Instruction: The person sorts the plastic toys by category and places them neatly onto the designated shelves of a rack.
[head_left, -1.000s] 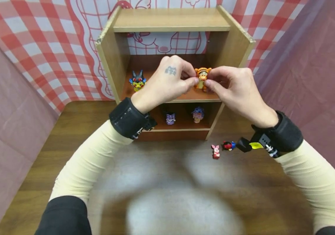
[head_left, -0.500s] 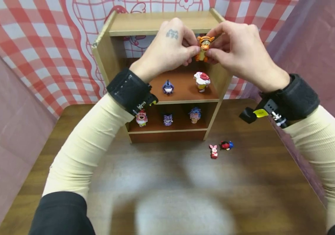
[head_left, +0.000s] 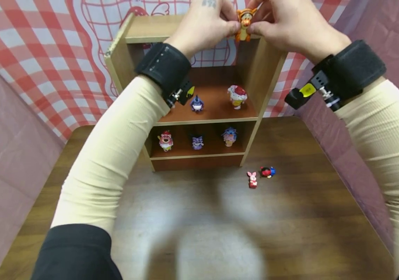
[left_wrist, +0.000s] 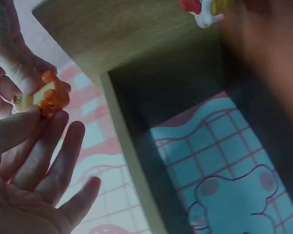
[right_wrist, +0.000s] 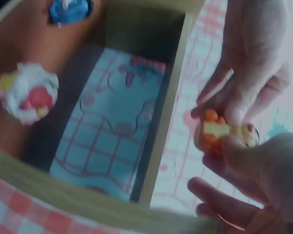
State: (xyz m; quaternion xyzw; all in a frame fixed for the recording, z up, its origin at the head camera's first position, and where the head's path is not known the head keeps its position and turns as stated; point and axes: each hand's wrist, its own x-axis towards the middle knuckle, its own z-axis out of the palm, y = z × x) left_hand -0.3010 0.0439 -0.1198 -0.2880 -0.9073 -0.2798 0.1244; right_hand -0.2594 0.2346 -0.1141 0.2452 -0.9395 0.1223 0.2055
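Both hands share one small orange tiger figurine (head_left: 244, 24), held up over the right end of the shelf unit's top board (head_left: 157, 26); the wrist views show a gap between figurine and board. It is upright in the head view, its front toward the camera. The left hand (head_left: 206, 27) pinches one side between thumb and forefinger, its remaining fingers spread and clear of it. The right hand (head_left: 292, 25) pinches the opposite side with its thumb bent in, while its lower fingers reach out loosely past the figurine. On the middle shelf (head_left: 217, 93), a cupcake-like figure (head_left: 237, 96) with a red and white top stands near the right front corner, and a blue donkey figure (head_left: 197, 104) near the middle of the front edge. The lower shelf (head_left: 185, 156) carries a pink bear figure (head_left: 166, 140) toward its left end, a purple figure (head_left: 197, 142) at the middle and a blue-and-pink figure (head_left: 229, 136) toward the right end. On the bench (head_left: 308, 202), off the unit's right front corner and toward the bench's right edge, a pink-eared figure (head_left: 252, 180) in red lies just beside a red-and-blue figure (head_left: 267, 172).
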